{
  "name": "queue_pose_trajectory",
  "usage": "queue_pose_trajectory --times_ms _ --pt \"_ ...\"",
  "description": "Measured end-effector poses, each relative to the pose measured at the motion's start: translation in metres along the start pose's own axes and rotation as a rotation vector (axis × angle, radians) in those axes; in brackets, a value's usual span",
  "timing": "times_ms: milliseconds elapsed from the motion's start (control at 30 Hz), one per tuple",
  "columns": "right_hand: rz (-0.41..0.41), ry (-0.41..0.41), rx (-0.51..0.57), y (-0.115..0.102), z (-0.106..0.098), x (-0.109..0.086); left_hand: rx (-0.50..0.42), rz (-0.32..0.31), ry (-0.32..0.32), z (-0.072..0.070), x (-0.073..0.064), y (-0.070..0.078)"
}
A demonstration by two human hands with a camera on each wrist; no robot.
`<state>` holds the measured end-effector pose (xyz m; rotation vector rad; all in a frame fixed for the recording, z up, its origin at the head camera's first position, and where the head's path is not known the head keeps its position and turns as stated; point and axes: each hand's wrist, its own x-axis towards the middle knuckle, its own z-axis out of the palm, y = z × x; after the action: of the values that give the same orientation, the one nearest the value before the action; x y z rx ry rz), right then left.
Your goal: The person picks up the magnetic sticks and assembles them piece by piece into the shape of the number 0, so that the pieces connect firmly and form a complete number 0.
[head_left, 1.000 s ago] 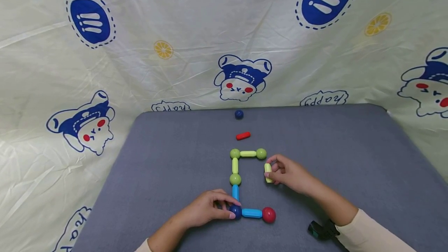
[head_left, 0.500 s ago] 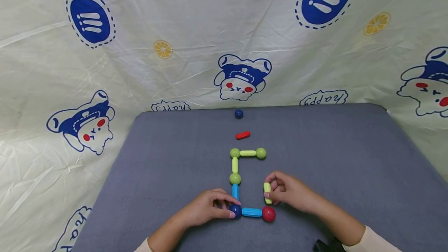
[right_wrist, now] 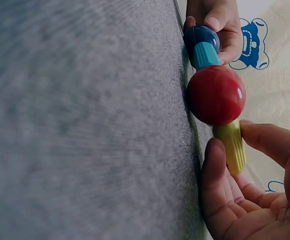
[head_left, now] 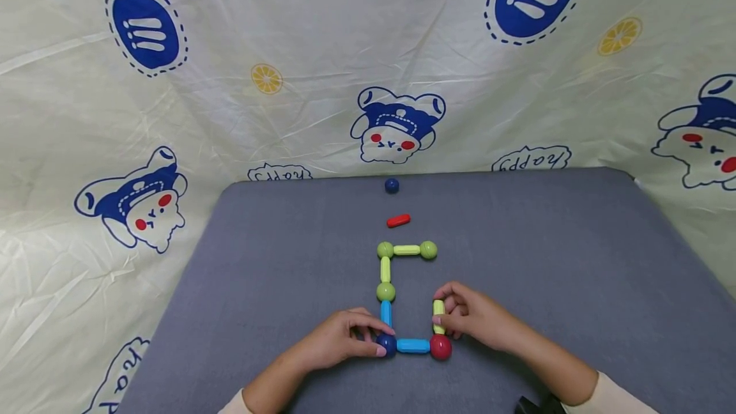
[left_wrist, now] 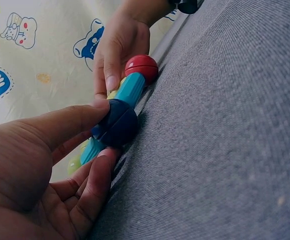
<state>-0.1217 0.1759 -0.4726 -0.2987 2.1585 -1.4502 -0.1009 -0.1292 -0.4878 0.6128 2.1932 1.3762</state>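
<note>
Near the front of the grey table, my left hand (head_left: 347,340) pinches a dark blue ball (left_wrist: 116,123) between thumb and fingers. A light blue rod (head_left: 413,345) runs from that ball to a red ball (head_left: 441,347). Another light blue rod (head_left: 386,314) leads from it to a green ball (head_left: 386,292). My right hand (head_left: 474,315) pinches a yellow-green rod (right_wrist: 230,147) whose near end meets the red ball. Beyond, a yellow-green rod (head_left: 385,269), a second green ball (head_left: 385,250), a crosswise yellow-green rod (head_left: 407,250) and a third green ball (head_left: 428,250) continue the chain.
Past the chain lie a loose red rod (head_left: 398,220) and a small dark blue ball (head_left: 392,185) near the table's far edge. Behind the grey table (head_left: 287,235) hangs a pale printed cloth (head_left: 316,30). A black object (head_left: 537,405) shows by the right sleeve.
My right hand has moved toward the front with the yellow-green rod, whose near end now meets the red ball. My left hand keeps its hold on the dark blue ball.
</note>
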Motion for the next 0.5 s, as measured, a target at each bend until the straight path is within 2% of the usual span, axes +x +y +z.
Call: queue_pose_trajectory --times_ms 233,500 --pt "0.007 0.039 -0.074 -0.001 0.0005 0.0038 0.003 -0.015 -0.001 0.0 0.0003 -0.0006" --pt "-0.015 0.038 -0.113 -0.0028 0.0009 0.0008 0.008 -0.006 -0.002 0.0002 0.0005 -0.0007"
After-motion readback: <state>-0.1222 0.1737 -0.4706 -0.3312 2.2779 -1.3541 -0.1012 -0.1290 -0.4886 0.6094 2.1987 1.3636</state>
